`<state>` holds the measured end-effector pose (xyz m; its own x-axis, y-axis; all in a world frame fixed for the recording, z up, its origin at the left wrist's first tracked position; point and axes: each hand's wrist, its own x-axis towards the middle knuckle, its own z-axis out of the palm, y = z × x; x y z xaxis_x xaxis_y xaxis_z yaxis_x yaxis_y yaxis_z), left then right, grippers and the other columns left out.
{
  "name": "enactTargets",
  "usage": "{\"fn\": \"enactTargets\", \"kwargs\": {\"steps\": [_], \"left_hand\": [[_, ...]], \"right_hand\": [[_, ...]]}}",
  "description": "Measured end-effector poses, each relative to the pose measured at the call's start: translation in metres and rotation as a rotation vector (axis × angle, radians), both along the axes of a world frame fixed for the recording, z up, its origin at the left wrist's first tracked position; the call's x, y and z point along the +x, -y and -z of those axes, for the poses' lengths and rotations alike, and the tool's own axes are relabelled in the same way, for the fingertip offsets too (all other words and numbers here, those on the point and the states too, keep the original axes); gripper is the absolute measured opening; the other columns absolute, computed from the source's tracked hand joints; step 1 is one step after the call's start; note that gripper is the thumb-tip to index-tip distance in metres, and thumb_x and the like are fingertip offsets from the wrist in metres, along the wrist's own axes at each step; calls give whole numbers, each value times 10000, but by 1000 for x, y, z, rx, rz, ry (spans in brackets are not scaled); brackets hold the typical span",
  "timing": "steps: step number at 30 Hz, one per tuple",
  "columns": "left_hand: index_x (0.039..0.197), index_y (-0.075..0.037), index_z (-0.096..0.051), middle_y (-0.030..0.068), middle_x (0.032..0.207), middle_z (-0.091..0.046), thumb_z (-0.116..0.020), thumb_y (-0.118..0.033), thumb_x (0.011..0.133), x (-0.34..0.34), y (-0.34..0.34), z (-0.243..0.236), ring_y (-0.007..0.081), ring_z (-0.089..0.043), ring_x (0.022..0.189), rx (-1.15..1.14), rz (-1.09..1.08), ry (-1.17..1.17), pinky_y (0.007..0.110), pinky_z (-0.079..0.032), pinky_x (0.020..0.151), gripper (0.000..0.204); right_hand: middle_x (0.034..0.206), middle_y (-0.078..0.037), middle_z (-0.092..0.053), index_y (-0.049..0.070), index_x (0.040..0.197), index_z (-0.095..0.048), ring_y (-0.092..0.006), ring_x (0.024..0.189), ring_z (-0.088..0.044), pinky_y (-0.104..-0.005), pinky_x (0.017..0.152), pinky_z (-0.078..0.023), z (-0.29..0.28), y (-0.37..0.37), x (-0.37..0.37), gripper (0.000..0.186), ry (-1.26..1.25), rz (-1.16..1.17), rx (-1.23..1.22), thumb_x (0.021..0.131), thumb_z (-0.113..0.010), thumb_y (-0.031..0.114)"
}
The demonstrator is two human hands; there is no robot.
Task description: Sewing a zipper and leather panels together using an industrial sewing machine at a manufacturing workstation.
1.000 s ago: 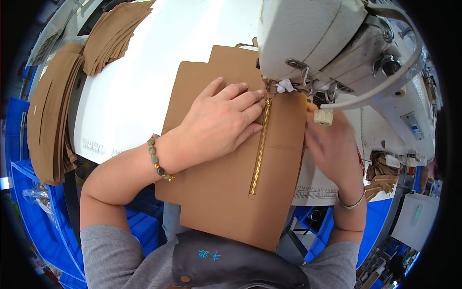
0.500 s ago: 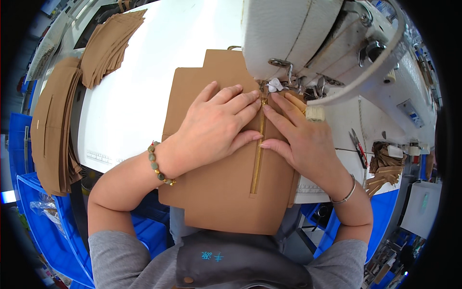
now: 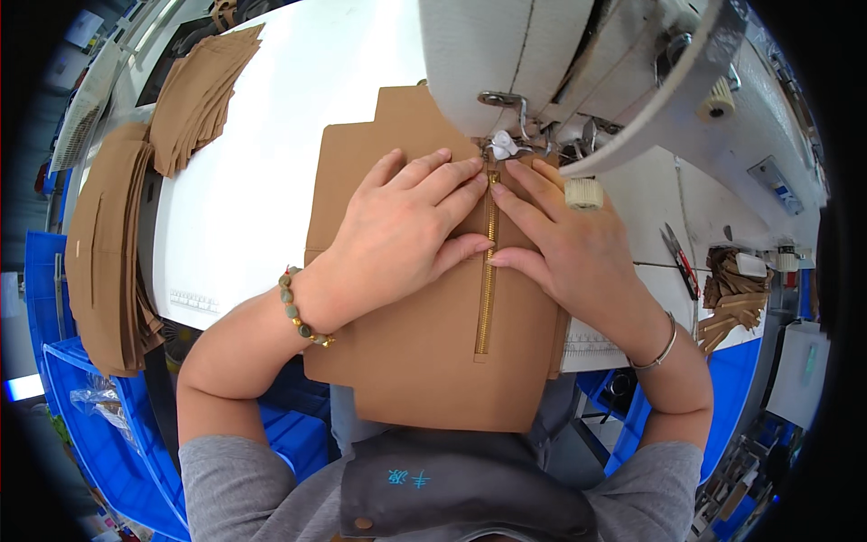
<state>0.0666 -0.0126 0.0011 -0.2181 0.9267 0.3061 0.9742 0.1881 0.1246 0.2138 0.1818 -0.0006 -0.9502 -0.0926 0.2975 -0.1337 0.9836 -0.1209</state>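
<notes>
Lengthwise, the brass zipper (image 3: 487, 298) is aimed at the sewing machine (image 3: 488, 45), flanked equally by left hand (image 3: 402, 221) and right hand (image 3: 578, 242), flattened on the brown panel (image 3: 420, 361), nothing clamped.

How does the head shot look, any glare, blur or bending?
Head view: bright glare washes out the white table; left hand, right hand and gold zipper look reasonably sharp; fisheye distortion bows the surroundings, with dark corners; clutter at lower right looks soft.
</notes>
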Motion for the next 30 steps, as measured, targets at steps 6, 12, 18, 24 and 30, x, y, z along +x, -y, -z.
{"fn": "enactTargets", "kwargs": {"steps": [6,12,18,24,30], "left_hand": [[1353,-67,-680,89,1423,-647,-744,-439,926,0,0,-2,308,-626,1220,10,-1,36,510,-450,1131,570],[1342,-56,-685,90,1416,-652,-746,-446,921,-1,-1,-2,305,-634,1200,5,4,37,489,-456,1126,577],[1349,-64,-681,93,1411,-655,-718,-471,942,-2,-1,-3,307,-631,1203,12,3,10,494,-446,1134,577],[1370,-76,-664,97,1337,-670,-708,-484,950,-2,1,-4,324,-612,1279,-14,-8,28,521,-440,1141,588],[1359,-77,-669,103,1327,-665,-704,-490,953,-3,0,-3,326,-595,1323,6,1,3,530,-443,1138,581]], "right_hand": [[1208,-147,-722,105,1353,-687,-350,1266,-617,-540,1151,-410,0,2,0,654,0,7,19,853,-762,520],[1222,-154,-714,96,1326,-694,-351,1278,-608,-544,1156,-404,2,0,-1,622,-24,-8,1,862,-764,504],[1186,-134,-729,99,1243,-726,-325,1232,-642,-555,1151,-410,-3,-4,-3,508,-36,-10,-22,882,-769,453],[918,-95,-764,64,1060,-781,-248,893,-748,-449,915,-545,-35,-40,-4,263,-193,149,-105,931,-768,294],[827,-102,-774,29,962,-797,-236,700,-727,-322,677,-533,-38,-43,-9,162,-336,229,-344,934,-780,188]]}}
